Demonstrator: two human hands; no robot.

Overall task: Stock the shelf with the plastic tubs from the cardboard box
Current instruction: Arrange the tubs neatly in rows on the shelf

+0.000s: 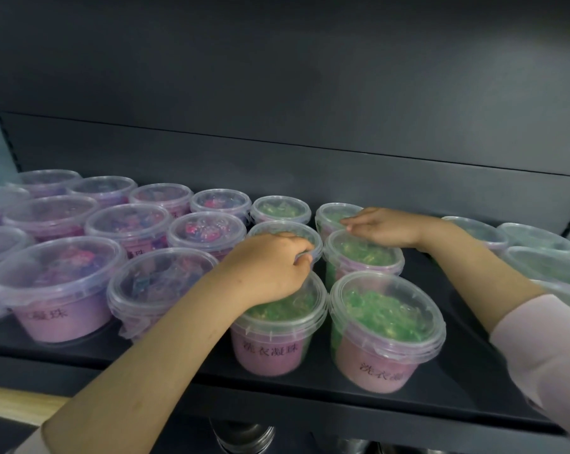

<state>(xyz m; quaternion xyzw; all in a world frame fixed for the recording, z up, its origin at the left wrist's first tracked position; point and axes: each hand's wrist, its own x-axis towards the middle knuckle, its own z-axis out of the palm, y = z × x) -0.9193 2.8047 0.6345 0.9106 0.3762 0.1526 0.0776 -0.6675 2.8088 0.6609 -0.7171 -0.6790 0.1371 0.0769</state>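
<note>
Several clear plastic tubs with pink labels stand in rows on a dark shelf (457, 381). Those on the left hold pink and purple beads (57, 290); those in the middle hold green beads (387, 326). My left hand (270, 267) curls its fingers round the rim of a middle-row green tub (285, 229). My right hand (380, 226) lies flat, fingers stretched out, on the lid of a back-row green tub (331, 214). A front green tub (277, 329) sits under my left wrist. No cardboard box is in view.
More tubs (539, 253) crowd the shelf's right end beyond my right forearm. A bare strip of shelf lies between them and the green tubs. The dark back panel (277, 109) rises behind. Metal containers (244, 435) show on a lower level, wooden floor (11, 406) at bottom left.
</note>
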